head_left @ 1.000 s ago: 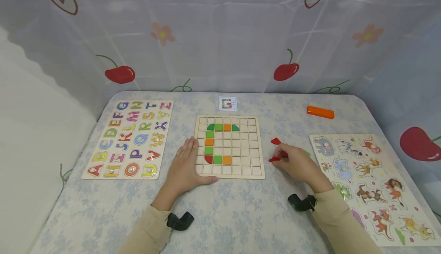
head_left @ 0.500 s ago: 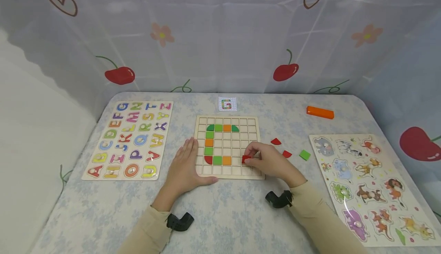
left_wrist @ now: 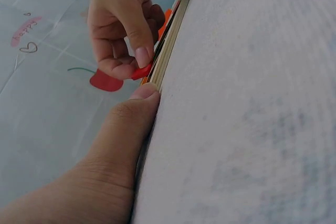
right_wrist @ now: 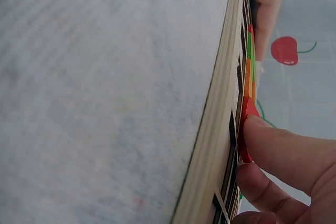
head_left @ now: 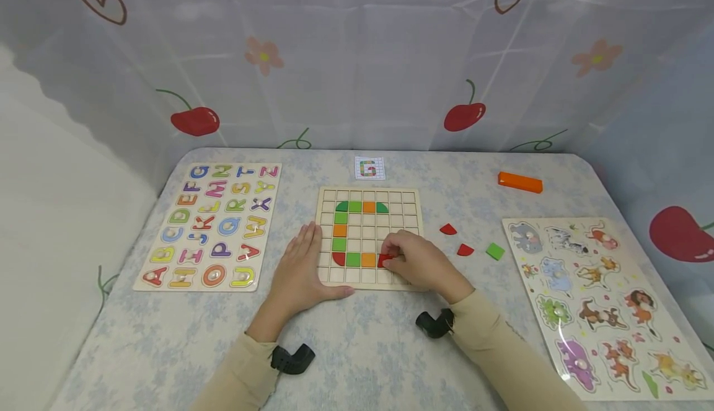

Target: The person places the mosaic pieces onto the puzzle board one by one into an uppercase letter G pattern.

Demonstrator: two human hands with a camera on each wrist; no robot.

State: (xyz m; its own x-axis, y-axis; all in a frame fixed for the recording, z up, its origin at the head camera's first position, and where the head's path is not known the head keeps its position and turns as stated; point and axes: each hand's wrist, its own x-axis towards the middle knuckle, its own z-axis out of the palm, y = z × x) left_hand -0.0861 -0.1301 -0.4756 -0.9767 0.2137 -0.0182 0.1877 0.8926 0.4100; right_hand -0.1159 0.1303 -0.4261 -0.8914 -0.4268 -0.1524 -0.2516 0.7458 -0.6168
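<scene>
A wooden grid board (head_left: 401, 220) lies in the middle of the table, with green, orange and red tiles (head_left: 354, 207) set in a C-like outline. My left hand (head_left: 298, 274) rests along the board's left side, fingers straight and thumb stretched along the front edge. Between thumb and fingertips, my right hand (head_left: 421, 262) pinches a red tile (head_left: 382, 260) at the cell just right of the lower orange tile (head_left: 368, 260). In the right wrist view the pinched red tile (right_wrist: 249, 106) is tilted at the board's surface. My right fingers partly cover it in the head view.
Two red quarter-round tiles (head_left: 465, 250) and a green square tile (head_left: 494, 251) lie right of the board. A small pattern card (head_left: 370, 168) sits behind it. An alphabet puzzle (head_left: 207, 228) is at left, an animal puzzle (head_left: 605, 312) at right, an orange block (head_left: 520, 182) at back right.
My right hand has carried a red tile from the loose pieces leftward onto the board, uncovering the green square and a red quarter-round. My left hand has stayed in place.
</scene>
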